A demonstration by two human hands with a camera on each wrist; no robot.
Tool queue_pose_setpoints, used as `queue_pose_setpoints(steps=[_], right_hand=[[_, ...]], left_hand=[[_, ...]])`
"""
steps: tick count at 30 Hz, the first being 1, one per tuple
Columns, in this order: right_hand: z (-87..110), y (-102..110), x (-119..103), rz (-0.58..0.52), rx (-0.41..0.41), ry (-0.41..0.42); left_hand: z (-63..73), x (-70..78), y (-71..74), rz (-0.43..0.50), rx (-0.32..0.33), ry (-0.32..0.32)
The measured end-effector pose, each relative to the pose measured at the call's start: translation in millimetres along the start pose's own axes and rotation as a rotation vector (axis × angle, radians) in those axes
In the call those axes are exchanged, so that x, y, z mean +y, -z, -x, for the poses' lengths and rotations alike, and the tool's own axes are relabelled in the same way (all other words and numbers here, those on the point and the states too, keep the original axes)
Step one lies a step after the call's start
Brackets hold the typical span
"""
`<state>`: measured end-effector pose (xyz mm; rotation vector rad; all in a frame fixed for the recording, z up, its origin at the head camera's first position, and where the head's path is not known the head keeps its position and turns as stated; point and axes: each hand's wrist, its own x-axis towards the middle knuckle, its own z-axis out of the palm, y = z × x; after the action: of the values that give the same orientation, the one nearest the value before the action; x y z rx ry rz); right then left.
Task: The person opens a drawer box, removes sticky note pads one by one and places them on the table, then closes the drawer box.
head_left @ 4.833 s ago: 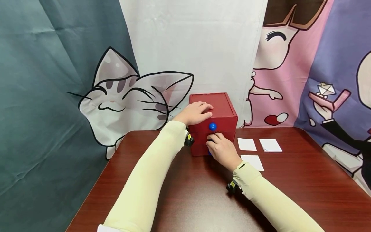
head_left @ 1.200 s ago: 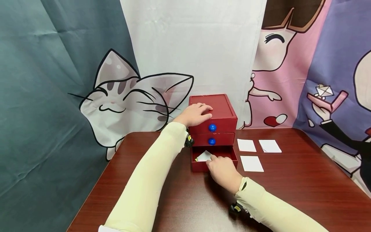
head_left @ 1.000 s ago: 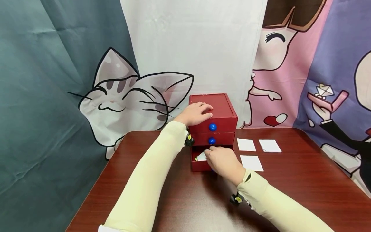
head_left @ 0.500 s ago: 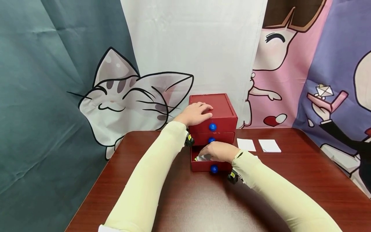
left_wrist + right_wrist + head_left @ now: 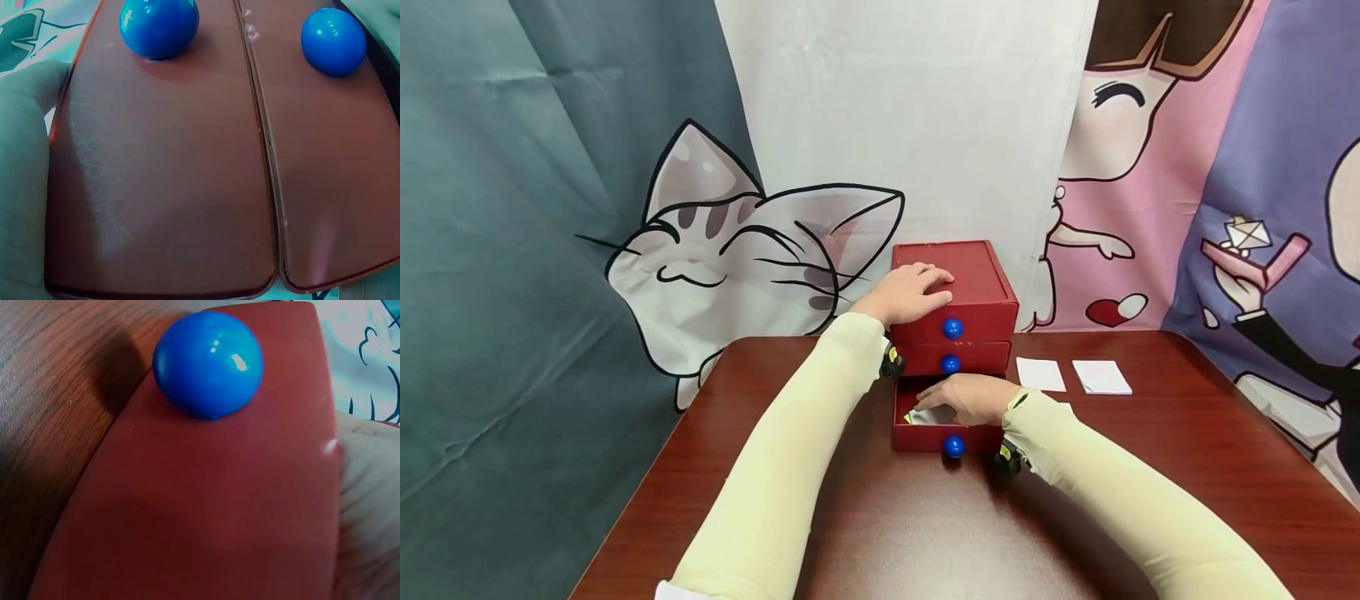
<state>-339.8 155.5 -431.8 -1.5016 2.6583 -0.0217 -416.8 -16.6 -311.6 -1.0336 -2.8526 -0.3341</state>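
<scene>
A red cabinet with three drawers stands at the back of the table. My left hand rests on its top, fingers extended and thumb near the front edge. Its bottom drawer is pulled out; the two above are closed. My right hand reaches over the drawer front into it, fingertips at a white paper with a yellow edge beside it. I cannot tell whether the fingers pinch the paper. In the right wrist view, the drawer's blue knob shows and the wall hides the fingers.
Two white square sheets, a left one and a right one, lie right of the cabinet. A third is mostly hidden by the right forearm. Blue knobs mark the top drawer and middle drawer. A printed curtain hangs behind the table.
The bottom drawer has been opened, and lately it has come slightly further out. My right hand has left the knobs and moved inside the drawer. The left hand stays on top.
</scene>
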Motion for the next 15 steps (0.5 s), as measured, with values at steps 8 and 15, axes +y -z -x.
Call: queue_pose_setpoints(steps=[8,15], right_hand=[[-2.8,-12,8,0.02,0.0,0.058],[-4.6,-11,7,0.19,0.037,0.111]], left_hand=[[-0.7,0.2,-0.8,0.013,-0.013,0.003],[0.0,1.2,1.9,0.004,-0.014,0.003]])
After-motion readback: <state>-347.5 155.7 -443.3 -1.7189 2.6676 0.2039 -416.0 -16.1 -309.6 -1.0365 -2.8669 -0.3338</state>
